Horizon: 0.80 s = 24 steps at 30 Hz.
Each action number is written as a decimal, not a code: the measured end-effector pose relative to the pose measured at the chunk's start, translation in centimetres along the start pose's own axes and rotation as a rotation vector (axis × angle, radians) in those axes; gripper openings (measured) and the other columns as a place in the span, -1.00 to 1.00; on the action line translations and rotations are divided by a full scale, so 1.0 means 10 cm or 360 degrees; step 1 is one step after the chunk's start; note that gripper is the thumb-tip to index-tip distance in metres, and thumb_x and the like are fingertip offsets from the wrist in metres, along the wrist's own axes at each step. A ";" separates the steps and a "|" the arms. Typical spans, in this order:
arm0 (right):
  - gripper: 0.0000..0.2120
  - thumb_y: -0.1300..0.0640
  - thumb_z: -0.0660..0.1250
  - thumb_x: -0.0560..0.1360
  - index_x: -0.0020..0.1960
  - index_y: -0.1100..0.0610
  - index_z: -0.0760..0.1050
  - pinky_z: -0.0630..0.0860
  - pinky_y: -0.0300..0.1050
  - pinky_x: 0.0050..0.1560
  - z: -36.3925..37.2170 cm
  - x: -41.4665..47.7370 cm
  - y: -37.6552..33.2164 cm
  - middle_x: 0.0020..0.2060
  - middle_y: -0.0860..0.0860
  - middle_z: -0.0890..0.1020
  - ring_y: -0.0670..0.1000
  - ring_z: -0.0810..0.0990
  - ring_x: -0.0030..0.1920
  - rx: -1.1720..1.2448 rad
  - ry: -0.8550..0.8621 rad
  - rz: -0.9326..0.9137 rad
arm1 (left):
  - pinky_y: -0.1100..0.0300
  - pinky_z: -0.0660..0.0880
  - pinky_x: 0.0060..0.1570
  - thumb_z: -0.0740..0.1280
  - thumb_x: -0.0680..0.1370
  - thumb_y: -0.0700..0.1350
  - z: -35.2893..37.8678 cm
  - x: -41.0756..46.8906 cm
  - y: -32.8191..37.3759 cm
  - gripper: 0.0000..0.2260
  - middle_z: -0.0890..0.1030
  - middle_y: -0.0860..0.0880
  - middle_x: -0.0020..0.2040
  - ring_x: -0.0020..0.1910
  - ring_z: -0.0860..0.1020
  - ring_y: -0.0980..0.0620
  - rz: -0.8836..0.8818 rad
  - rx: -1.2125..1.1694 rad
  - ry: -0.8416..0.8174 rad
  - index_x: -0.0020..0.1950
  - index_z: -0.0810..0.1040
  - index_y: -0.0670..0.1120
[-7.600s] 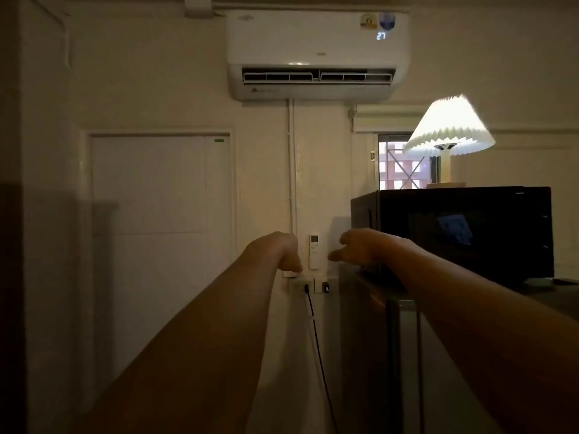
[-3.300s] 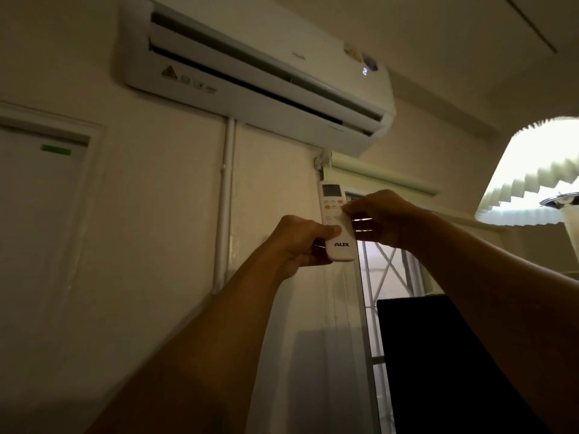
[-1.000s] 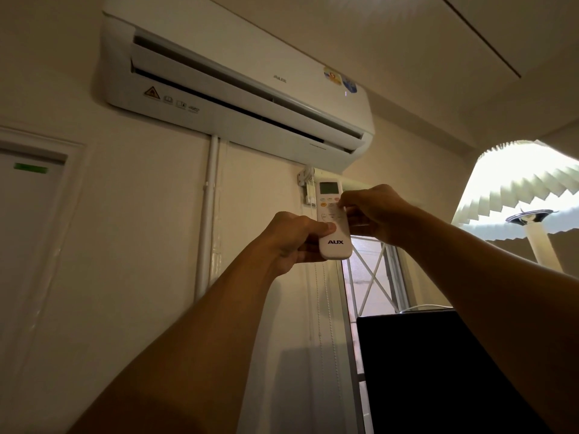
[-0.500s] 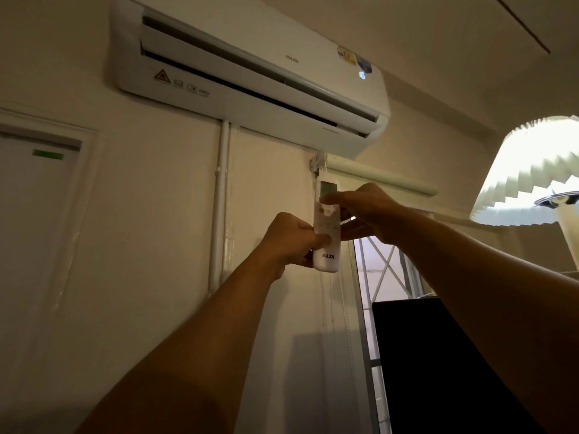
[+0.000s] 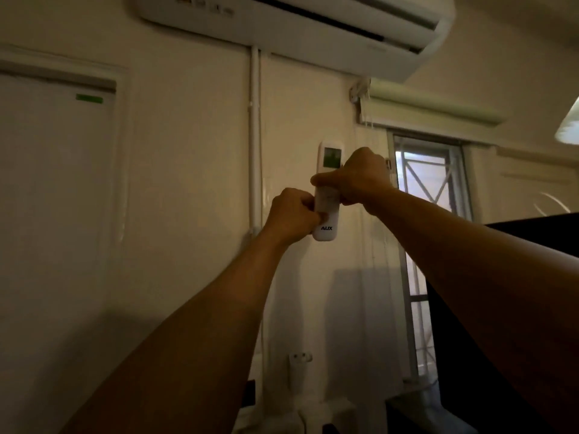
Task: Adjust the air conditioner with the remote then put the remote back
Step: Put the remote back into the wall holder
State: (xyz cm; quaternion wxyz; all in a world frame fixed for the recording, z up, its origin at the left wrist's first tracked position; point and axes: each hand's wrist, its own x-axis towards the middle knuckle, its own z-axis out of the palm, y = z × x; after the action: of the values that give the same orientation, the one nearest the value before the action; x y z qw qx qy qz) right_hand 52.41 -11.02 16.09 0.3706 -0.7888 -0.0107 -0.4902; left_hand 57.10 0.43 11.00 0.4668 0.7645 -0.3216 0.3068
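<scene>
Views: one only, a head-worn wide-angle camera; nothing to share with another view.
Position: at head height, standing close to the wall (image 5: 188, 183).
Facing: forward and tilted upward, so the air conditioner (image 5: 313, 29) is cut by the top edge.
Nearness: both forearms reach in from the bottom edge; the hands sit near centre.
Right side: window (image 5: 429, 189) and a dark appliance (image 5: 501, 355).

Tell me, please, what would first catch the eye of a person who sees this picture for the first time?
First, the slim white plastic remote with a small screen, held upright at the centre of the view, the left hand gripping its lower part and the right hand across its middle. Above, at the top edge, hangs the long white wall-mounted air conditioner. To the right is a bright barred window.
</scene>
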 end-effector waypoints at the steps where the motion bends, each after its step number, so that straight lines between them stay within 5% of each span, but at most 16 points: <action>1: -0.47 -0.10 0.58 0.23 0.03 0.19 0.51 0.67 -0.03 -0.19 0.09 -0.03 0.05 -0.13 0.10 0.61 0.10 0.68 -0.16 -0.0019 -0.0009 0.0006 | -0.10 0.60 0.06 0.45 0.43 -0.23 0.00 -0.02 -0.08 -0.76 0.67 -0.21 0.07 0.03 0.65 -0.16 -0.0040 0.0047 -0.0019 0.08 0.61 -0.23; 11: -0.47 -0.15 0.53 0.26 0.08 0.16 0.56 0.52 -0.17 -0.23 0.91 -0.48 0.61 0.01 0.09 0.68 0.07 0.67 -0.04 -0.0145 -0.0132 0.0045 | -0.02 0.64 -0.05 0.51 0.37 -0.22 0.22 -0.36 -0.87 -0.82 0.69 -0.19 -0.09 -0.14 0.66 -0.11 -0.0358 0.0278 0.0006 -0.05 0.66 -0.21; 24: -0.50 -0.14 0.51 0.31 0.07 0.20 0.59 0.53 -0.14 -0.14 1.39 -0.98 1.44 0.03 0.14 0.68 0.11 0.67 0.00 -0.0203 -0.0250 0.0117 | 0.07 0.59 0.03 0.47 0.43 -0.19 0.78 -0.78 -1.61 -0.83 0.69 -0.14 -0.01 -0.01 0.65 -0.08 -0.0547 0.0430 -0.0095 -0.01 0.65 -0.19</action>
State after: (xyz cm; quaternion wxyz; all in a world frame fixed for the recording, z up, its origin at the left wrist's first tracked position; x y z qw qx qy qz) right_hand 63.43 -9.81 -3.28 0.3352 -0.8468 0.0204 -0.4125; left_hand 66.22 0.69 -6.20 0.3959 0.8724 -0.1563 0.2402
